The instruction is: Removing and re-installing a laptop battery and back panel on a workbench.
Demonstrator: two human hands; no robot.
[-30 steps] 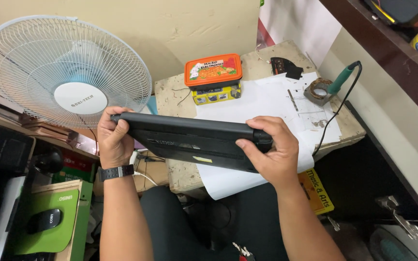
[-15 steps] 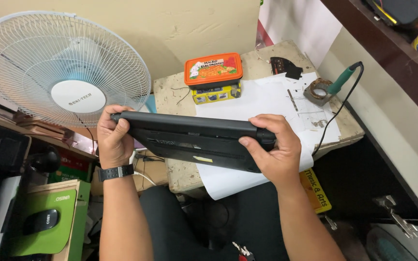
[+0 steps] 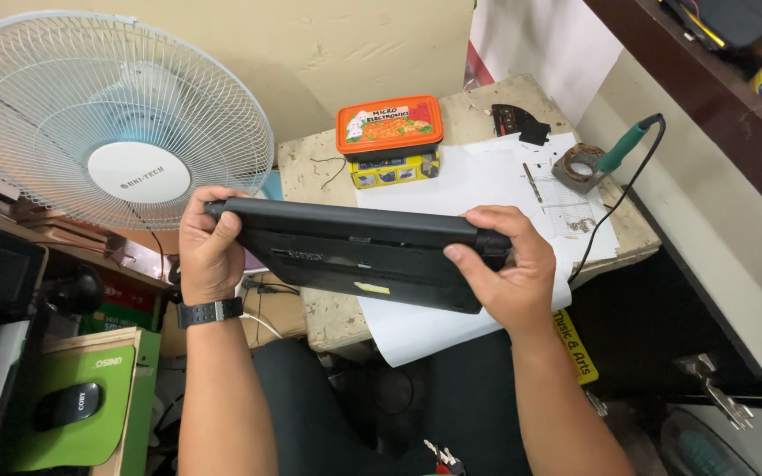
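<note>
Small electronics repair workshop, soldering iron [image 3: 630,144] on stand, worn paper-covered bench [image 3: 328,317], parts tin [image 3: 390,124]

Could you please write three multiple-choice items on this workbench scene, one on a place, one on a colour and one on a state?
1. Where is the soldering iron?
A. on the floor
B. at the table's far right, tip in its stand
C. on top of the fan

2. What colour is the lid of the box at the back of the table?
A. orange
B. blue
C. white

3. How is the black laptop held?
A. flat on the table
B. by one hand only
C. lifted, one hand at each end

Answers:
1 B, its green handle slants up from the stand beside the white paper.
2 A, the lid is bright orange.
3 C, the left hand has a grip on one end and the right hand on the other.
</note>
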